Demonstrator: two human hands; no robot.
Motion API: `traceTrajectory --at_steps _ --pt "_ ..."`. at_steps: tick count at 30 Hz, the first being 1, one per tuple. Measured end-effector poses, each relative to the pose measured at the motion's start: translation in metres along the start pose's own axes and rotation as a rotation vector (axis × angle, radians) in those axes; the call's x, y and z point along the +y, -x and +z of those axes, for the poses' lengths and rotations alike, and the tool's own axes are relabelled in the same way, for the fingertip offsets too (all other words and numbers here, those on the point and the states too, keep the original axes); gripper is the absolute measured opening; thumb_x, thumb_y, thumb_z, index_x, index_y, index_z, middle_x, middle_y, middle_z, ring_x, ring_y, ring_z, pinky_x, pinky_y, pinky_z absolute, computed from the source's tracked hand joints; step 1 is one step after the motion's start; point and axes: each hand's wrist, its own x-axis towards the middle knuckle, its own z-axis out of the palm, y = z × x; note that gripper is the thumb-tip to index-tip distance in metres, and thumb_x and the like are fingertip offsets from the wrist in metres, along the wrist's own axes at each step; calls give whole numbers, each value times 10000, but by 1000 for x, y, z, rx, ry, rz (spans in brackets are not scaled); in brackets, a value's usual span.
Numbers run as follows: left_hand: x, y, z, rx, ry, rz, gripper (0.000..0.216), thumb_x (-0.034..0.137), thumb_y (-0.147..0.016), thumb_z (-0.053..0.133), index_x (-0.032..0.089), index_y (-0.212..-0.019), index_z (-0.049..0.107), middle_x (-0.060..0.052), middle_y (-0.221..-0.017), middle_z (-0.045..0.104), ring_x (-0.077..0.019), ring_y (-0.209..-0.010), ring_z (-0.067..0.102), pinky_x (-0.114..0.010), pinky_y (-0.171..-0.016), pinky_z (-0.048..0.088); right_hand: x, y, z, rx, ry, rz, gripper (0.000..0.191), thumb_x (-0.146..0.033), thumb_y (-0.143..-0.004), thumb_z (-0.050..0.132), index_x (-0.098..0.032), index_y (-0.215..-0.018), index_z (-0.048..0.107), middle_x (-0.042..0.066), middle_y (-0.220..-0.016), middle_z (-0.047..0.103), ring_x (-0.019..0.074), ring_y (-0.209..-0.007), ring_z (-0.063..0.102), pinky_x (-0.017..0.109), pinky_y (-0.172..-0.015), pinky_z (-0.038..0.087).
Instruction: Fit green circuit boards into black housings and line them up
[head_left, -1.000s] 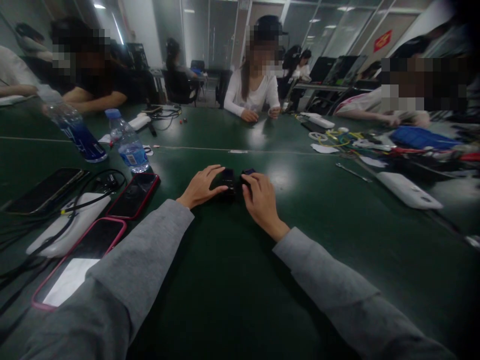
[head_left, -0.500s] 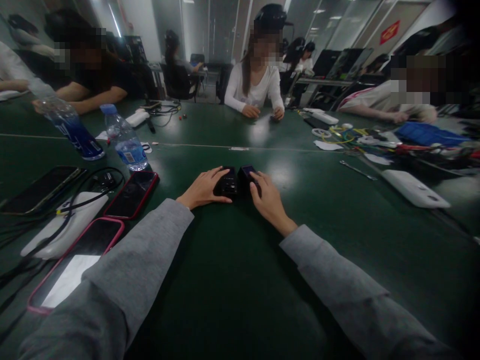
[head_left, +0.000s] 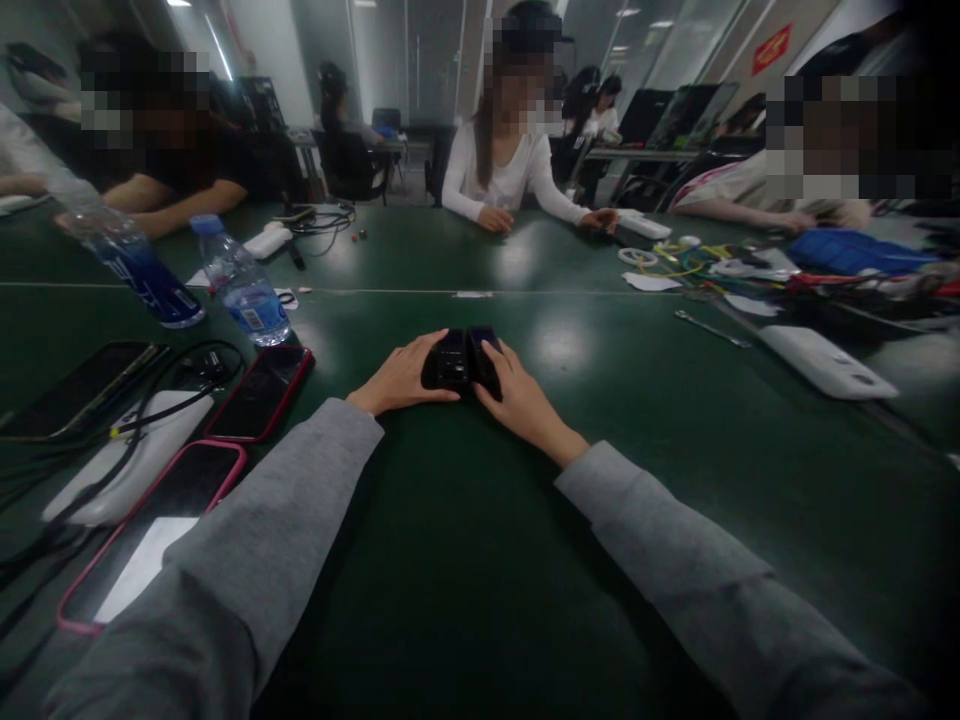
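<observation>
My left hand (head_left: 401,377) is closed around the left side of a black box-shaped device (head_left: 451,362), thumb along its near edge and fingers over its far side. My right hand (head_left: 517,398) grips a second dark block (head_left: 484,362), with fingers on its top and right side. Both blocks rest on the green tabletop (head_left: 465,520), side by side, with at most a thin gap between their near faces. What kind of devices they are is too dark to make out.
On the left lie a red-edged phone (head_left: 262,393), a pink-cased phone (head_left: 176,490), a white power bank (head_left: 142,440) and cables, near two bottles (head_left: 251,300). To the right are a wrench (head_left: 711,328), a white device (head_left: 825,360) and a tangle of wires (head_left: 697,260). A person (head_left: 499,165) sits opposite.
My right hand has brought its block left against the other one, narrowing the gap. My left hand has hardly moved. The person opposite has stretched one hand out sideways.
</observation>
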Motion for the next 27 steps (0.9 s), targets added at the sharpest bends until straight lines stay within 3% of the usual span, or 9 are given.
traceTrajectory --at_steps 4,14,21,27 --pt "-5 -1 1 -4 25 8 1137 731 -726 748 260 -1615 218 -192 -1615 392 -411 -1450 436 -627 -1148 392 0 0 -1 -18 -4 33 724 -404 -970 505 -173 -1608 251 220 -1631 261 429 -1409 457 656 -1074 497" --pt "-8 1 4 89 66 8 1106 700 -674 811 240 -1550 315 -203 -1521 460 -418 -1377 502 -624 -1074 475 12 0 4 -3 -68 -20 753 -456 -979 525 -202 -1614 211 208 -1605 280 398 -1461 388 651 -1140 428" --pt "-10 1 5 94 44 37 1131 709 -698 793 239 -1583 270 -213 -1535 448 -413 -1405 475 -622 -1093 460 8 0 1 -59 -118 1 837 -689 -983 482 -224 -1619 197 213 -1611 290 406 -1438 415 656 -1129 431" --pt "-11 -1 6 67 22 37 1176 735 -694 776 260 -1617 223 -202 -1597 403 -414 -1444 436 -627 -1135 417 7 1 2 -78 -93 0 817 -701 -991 448 -234 -1617 208 206 -1612 285 403 -1430 430 633 -1118 457"
